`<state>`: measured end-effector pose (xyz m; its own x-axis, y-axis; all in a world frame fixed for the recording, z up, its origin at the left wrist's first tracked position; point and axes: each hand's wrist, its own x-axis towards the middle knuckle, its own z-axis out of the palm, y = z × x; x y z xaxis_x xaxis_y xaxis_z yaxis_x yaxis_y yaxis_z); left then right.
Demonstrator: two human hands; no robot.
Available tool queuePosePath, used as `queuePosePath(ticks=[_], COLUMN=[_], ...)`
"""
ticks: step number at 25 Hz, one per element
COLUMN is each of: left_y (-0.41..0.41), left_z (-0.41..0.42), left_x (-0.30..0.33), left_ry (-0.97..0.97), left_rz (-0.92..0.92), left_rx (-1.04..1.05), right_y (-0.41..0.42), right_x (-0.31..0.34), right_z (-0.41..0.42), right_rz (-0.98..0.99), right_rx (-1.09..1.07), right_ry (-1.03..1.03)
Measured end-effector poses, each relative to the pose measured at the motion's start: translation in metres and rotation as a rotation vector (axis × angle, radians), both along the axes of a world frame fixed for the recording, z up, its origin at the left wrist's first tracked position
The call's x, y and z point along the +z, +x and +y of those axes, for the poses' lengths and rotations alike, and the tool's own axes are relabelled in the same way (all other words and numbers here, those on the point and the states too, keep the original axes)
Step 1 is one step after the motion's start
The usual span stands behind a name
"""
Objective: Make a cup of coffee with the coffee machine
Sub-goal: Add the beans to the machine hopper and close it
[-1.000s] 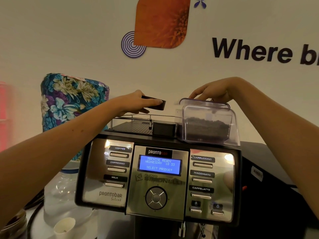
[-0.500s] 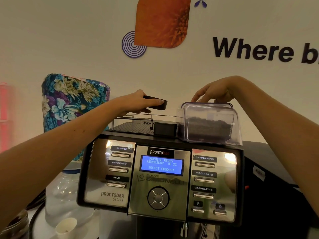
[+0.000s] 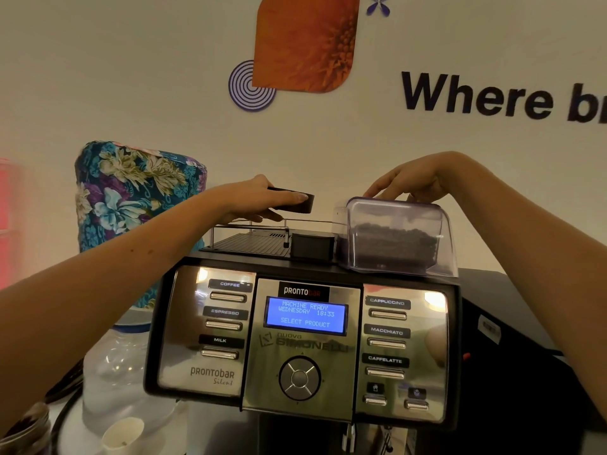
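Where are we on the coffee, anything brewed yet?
Nothing brewed. The display reads machine ready, select product. Left hand holds a small black lid above the machine; right hand rests on the bean hopper. Still left: placing the paper cup, pressing COFFEE.

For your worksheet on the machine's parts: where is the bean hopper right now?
In the head view, the bean hopper sits on the machine's top right, beside the small black box, with the right hand touching its lid.

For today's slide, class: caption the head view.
Left hand holds a small black lid; right hand touches the bean hopper atop the coffee machine.
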<state>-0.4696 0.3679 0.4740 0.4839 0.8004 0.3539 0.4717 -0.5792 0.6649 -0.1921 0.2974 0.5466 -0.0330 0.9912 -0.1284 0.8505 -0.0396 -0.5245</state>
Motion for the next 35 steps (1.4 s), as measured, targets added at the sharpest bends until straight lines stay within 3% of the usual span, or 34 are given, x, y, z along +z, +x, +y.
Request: queuePosePath(ticks=[10,19,25,30,33,35], left_y=[-0.014,-0.026,-0.064,-0.138,-0.203,-0.244], left_z=[-0.007,-0.036,-0.053,-0.065,-0.069,-0.074], left_x=[-0.001,-0.001,0.0,-0.022,-0.045,-0.065], left_ry=[-0.001,0.032,0.066,0.095,0.084,0.078], left_rz=[-0.05,-0.227,-0.337,-0.413,-0.404,-0.4], left_rx=[-0.009,0.028,0.001,-0.04,-0.063,-0.045], right_y=[-0.002,-0.044,-0.139,-0.254,-0.333,-0.377], right_x=[-0.007,0.004,0.002,-0.048,-0.086,-0.112], right_z=[-0.005,-0.035,-0.071,-0.081,-0.074,-0.063], right_rz=[0.022,0.13,0.237,0.052,0.032,0.129], right_rx=[-0.003,0.029,0.22,0.232,0.217,0.221], right_ry=[0.034,0.382,0.548,0.803,0.813,0.779])
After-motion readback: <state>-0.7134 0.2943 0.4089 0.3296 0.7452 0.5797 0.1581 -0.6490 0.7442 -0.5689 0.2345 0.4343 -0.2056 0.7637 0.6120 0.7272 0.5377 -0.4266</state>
